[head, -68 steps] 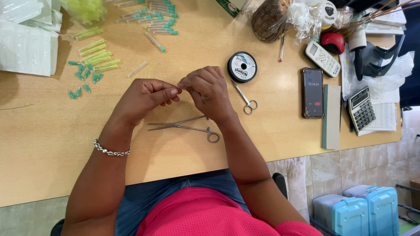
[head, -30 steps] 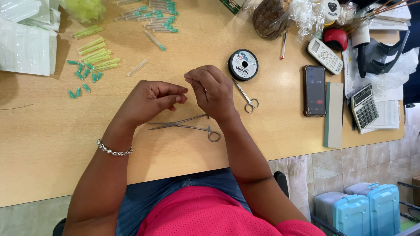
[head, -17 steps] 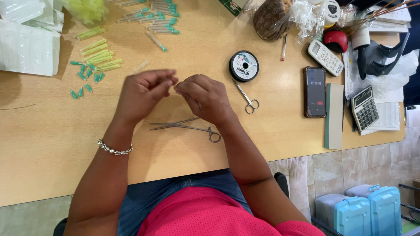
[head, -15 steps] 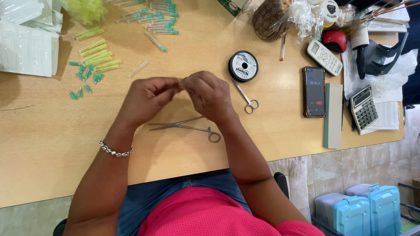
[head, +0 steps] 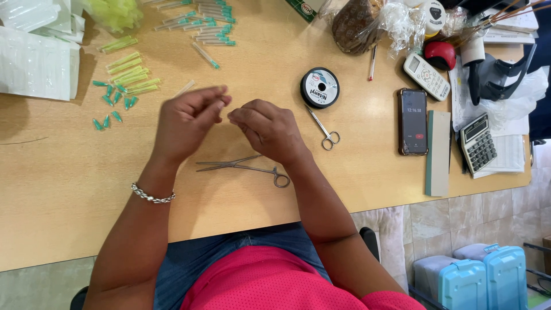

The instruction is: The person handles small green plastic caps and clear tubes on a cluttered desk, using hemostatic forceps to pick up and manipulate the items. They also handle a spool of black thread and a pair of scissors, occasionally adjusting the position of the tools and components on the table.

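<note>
The person is sitting at a wooden worktop and is holding both hands up a little above it. The left hand and the right hand are coming together, and their fingertips are almost touching. Each grip is narrow, with the fingers pinching close. I cannot tell what is between them; it is too thin to see, and the left hand is looking blurry. It is looking like small, fiddly finger work, done right at the fingertips. Work this tiny is calling for slow, steady fingers and a tight pinch.

The nearest thing is a metal clamp. It is lying flat on the worktop, just under the hands, and no hand is touching it. It is long, thin and silver, with a ring handle at its right end.

A little pair of scissors is lying just beside the right hand. A round spool of thread is sitting near it. Small green caps and yellow-green tubes are lying to the left. A phone and a calculator are resting well apart, on the right.
</note>
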